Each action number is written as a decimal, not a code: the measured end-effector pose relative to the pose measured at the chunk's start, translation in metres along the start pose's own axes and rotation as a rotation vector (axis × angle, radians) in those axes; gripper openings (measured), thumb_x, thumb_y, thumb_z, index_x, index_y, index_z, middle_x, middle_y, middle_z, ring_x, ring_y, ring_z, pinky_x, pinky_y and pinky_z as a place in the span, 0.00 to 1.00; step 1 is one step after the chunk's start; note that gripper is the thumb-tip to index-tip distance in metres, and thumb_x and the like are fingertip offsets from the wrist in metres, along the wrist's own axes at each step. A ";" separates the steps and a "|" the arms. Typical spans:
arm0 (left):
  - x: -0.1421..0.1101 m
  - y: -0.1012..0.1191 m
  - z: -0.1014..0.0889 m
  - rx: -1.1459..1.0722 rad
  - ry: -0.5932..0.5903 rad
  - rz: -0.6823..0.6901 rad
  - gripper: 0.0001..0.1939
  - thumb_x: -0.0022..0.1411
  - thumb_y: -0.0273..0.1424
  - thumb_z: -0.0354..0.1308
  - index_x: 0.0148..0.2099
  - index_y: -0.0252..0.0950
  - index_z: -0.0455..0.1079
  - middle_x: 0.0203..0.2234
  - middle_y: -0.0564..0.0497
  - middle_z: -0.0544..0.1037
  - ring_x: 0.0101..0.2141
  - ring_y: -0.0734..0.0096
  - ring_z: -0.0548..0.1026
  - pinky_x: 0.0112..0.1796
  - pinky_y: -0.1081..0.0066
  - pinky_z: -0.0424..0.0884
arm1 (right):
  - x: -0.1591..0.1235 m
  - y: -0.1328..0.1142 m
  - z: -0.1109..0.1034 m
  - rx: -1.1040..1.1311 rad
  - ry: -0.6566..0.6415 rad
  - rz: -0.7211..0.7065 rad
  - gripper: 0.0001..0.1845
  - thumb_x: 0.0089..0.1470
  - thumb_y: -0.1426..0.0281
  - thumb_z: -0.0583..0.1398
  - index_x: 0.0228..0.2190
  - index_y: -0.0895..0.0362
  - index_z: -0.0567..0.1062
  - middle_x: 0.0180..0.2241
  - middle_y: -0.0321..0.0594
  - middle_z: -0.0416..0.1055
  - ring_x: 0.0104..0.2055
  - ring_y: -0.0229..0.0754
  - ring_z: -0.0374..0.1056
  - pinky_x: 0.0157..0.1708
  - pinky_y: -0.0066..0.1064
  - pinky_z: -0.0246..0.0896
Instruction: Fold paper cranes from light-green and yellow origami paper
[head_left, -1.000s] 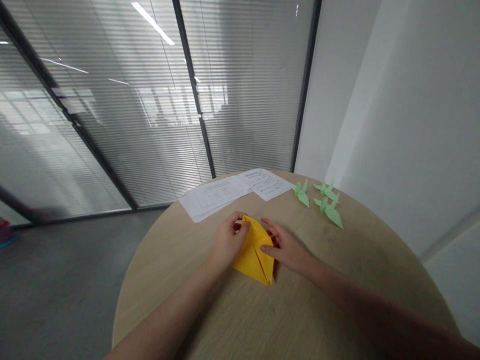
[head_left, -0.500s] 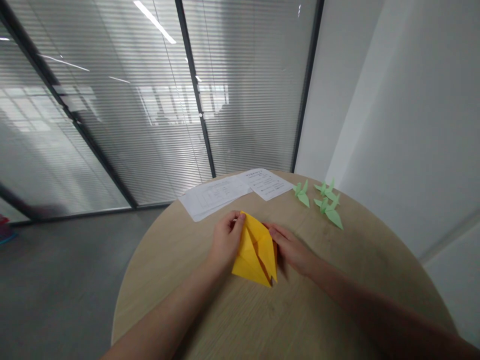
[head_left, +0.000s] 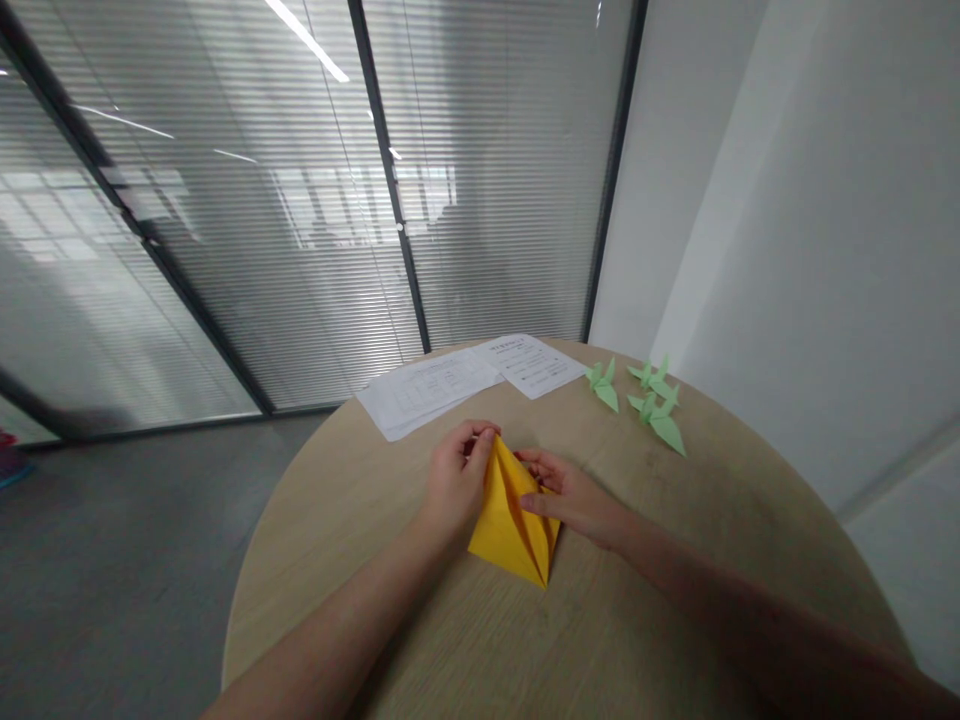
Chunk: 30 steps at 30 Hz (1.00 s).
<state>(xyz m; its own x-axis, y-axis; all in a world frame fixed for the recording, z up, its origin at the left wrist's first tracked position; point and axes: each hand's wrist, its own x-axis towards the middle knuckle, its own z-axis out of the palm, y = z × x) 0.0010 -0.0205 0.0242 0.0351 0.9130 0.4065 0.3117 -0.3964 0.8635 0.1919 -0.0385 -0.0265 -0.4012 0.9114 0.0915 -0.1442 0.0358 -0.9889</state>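
A sheet of yellow origami paper [head_left: 504, 535], partly folded with layered flaps, is held between my hands above the round table. My left hand [head_left: 456, 475] pinches its upper corner between thumb and fingers. On the other side, my right hand [head_left: 574, 498] grips the right flap, with the thumb lying over the front and the fingers partly behind it. The lower corner of the paper points toward me. Parts of the right fingers are hidden by the paper.
Several light green folded paper cranes [head_left: 663, 424] rest at the back right of the wooden table [head_left: 360, 610]. White printed sheets [head_left: 427, 392] lie at its far edge. Behind stand a glass partition with blinds [head_left: 300, 250] and a white wall [head_left: 840, 280].
My right thumb has moved onto the front of the paper, pressing the right flap inward. The paper looks narrower and its lower opening has closed up. My left hand keeps its pinch.
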 end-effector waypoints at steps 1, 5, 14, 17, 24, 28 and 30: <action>0.000 -0.001 0.001 -0.017 -0.013 -0.010 0.14 0.70 0.40 0.54 0.43 0.38 0.76 0.36 0.48 0.82 0.36 0.64 0.78 0.37 0.69 0.73 | 0.000 0.000 0.000 -0.001 -0.004 0.000 0.37 0.46 0.61 0.76 0.56 0.49 0.73 0.51 0.43 0.77 0.54 0.50 0.73 0.58 0.46 0.67; -0.001 -0.008 0.005 -0.105 -0.069 -0.051 0.18 0.70 0.42 0.54 0.55 0.38 0.74 0.43 0.45 0.81 0.38 0.64 0.79 0.37 0.68 0.75 | 0.000 -0.002 0.002 0.016 0.000 -0.017 0.32 0.47 0.61 0.74 0.53 0.49 0.74 0.51 0.42 0.77 0.54 0.50 0.73 0.58 0.45 0.66; 0.000 -0.015 0.005 -0.191 -0.491 -0.126 0.16 0.67 0.41 0.59 0.49 0.35 0.77 0.41 0.43 0.84 0.38 0.59 0.81 0.39 0.63 0.77 | 0.005 -0.004 -0.007 0.039 0.156 -0.037 0.22 0.56 0.52 0.68 0.48 0.48 0.79 0.48 0.41 0.80 0.50 0.52 0.75 0.53 0.45 0.68; 0.002 -0.021 0.007 -0.173 -0.497 -0.155 0.15 0.66 0.40 0.59 0.46 0.34 0.78 0.40 0.43 0.84 0.36 0.60 0.81 0.35 0.65 0.76 | 0.006 -0.002 -0.009 0.018 0.155 -0.007 0.23 0.55 0.51 0.67 0.48 0.49 0.79 0.47 0.41 0.80 0.49 0.52 0.75 0.52 0.44 0.69; 0.006 -0.025 0.004 -0.050 -0.397 -0.160 0.18 0.67 0.44 0.56 0.41 0.34 0.77 0.32 0.47 0.81 0.30 0.65 0.75 0.31 0.69 0.70 | 0.006 -0.002 -0.005 0.068 0.043 0.032 0.23 0.50 0.52 0.71 0.45 0.50 0.80 0.46 0.41 0.81 0.48 0.51 0.76 0.52 0.42 0.68; 0.006 -0.020 0.001 -0.025 -0.429 -0.128 0.18 0.64 0.44 0.59 0.42 0.34 0.78 0.32 0.47 0.81 0.31 0.65 0.76 0.32 0.69 0.70 | 0.006 0.001 -0.007 0.017 0.092 0.107 0.22 0.46 0.51 0.72 0.37 0.53 0.80 0.39 0.41 0.81 0.40 0.49 0.76 0.44 0.39 0.69; 0.006 -0.018 0.000 0.028 -0.439 -0.102 0.15 0.62 0.41 0.61 0.41 0.34 0.78 0.32 0.47 0.81 0.32 0.65 0.76 0.32 0.69 0.69 | 0.006 0.002 -0.008 -0.029 0.093 0.129 0.23 0.46 0.49 0.72 0.34 0.54 0.79 0.37 0.41 0.80 0.38 0.48 0.75 0.41 0.37 0.67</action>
<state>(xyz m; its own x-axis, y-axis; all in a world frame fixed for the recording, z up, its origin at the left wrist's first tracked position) -0.0040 -0.0079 0.0113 0.4007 0.9040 0.1490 0.3602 -0.3050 0.8816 0.1967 -0.0291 -0.0289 -0.3287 0.9433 -0.0466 -0.0704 -0.0737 -0.9948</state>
